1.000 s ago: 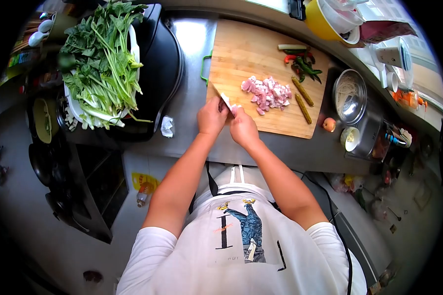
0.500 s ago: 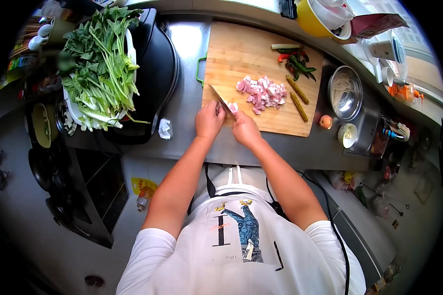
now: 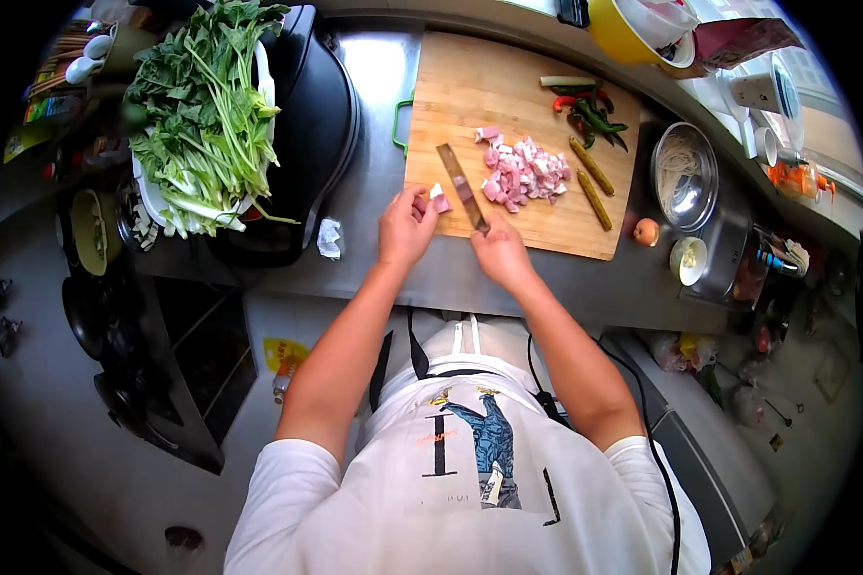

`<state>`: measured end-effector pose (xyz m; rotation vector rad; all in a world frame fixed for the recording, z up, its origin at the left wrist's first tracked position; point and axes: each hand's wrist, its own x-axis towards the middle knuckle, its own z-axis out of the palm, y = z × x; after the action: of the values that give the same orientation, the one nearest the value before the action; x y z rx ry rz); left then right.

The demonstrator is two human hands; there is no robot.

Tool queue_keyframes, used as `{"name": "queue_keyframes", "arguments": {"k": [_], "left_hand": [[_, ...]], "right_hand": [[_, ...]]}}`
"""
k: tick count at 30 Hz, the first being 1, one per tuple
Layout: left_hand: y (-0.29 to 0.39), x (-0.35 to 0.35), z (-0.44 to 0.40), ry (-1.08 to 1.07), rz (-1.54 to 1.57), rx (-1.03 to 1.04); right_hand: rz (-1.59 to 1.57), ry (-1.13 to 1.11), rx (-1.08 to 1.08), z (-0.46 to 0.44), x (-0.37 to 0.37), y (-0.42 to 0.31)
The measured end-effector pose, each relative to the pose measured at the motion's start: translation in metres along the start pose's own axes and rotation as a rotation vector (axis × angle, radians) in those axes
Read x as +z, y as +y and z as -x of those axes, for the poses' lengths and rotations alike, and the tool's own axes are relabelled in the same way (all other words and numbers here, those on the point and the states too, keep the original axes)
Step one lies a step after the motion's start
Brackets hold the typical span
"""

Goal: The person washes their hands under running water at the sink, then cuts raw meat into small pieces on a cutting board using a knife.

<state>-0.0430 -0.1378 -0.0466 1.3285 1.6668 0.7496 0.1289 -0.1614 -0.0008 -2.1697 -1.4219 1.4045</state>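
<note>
My right hand point(image 3: 501, 251) is closed round the handle of a kitchen knife point(image 3: 461, 185), whose blade points up and to the left over the wooden cutting board point(image 3: 451, 86). Left of the blade, my left hand point(image 3: 408, 226) pinches a small piece of pink and white meat point(image 3: 439, 199) at its fingertips, near the board's front left edge. A heap of diced meat point(image 3: 525, 174) lies to the right of the blade. Farther right are two brownish-green pickled peppers point(image 3: 593, 182). Red and green chillies point(image 3: 593, 117) and a pale scallion piece point(image 3: 566, 81) lie at the back.
Leafy greens point(image 3: 206, 125) fill a white tray on a black appliance point(image 3: 331, 115) at left. A crumpled white wrapper point(image 3: 329, 239) lies on the steel counter. On the right stand a metal bowl point(image 3: 686, 196) with noodle-like strands, an onion point(image 3: 646, 231) and a small white bowl point(image 3: 688, 261).
The knife has swung away to the right from my left fingers and its blade now shows its flat side. My left hand stays near the board's edge with the meat piece.
</note>
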Motion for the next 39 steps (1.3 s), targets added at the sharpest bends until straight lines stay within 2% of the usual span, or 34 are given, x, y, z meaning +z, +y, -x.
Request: {"name": "queue_keyframes", "arguments": {"k": [13,15,19,24,33,36,39], "left_hand": [[0.0,0.015,-0.006,0.068,-0.143,0.095],[0.002,0.015,-0.006,0.076,-0.163,0.108],[0.004,0.013,-0.006,0.028,-0.166,0.051],[0.007,0.013,-0.011,0.021,-0.171,0.041],[0.011,0.011,-0.013,-0.02,-0.21,-0.004],[0.01,0.013,-0.011,-0.01,-0.21,0.021],[0.011,0.011,-0.013,-0.015,-0.199,-0.023]], "right_hand": [[0.005,0.067,-0.039,0.022,0.041,-0.001],[-0.028,-0.013,0.06,0.027,0.037,0.004],[0.039,-0.019,0.093,0.032,0.034,0.007],[0.073,0.017,-0.058,0.0,0.038,0.002],[0.073,-0.004,-0.02,0.019,0.031,0.013],[0.106,0.041,-0.08,0.013,0.035,0.015],[0.122,0.01,-0.039,-0.012,0.037,-0.004]]}}
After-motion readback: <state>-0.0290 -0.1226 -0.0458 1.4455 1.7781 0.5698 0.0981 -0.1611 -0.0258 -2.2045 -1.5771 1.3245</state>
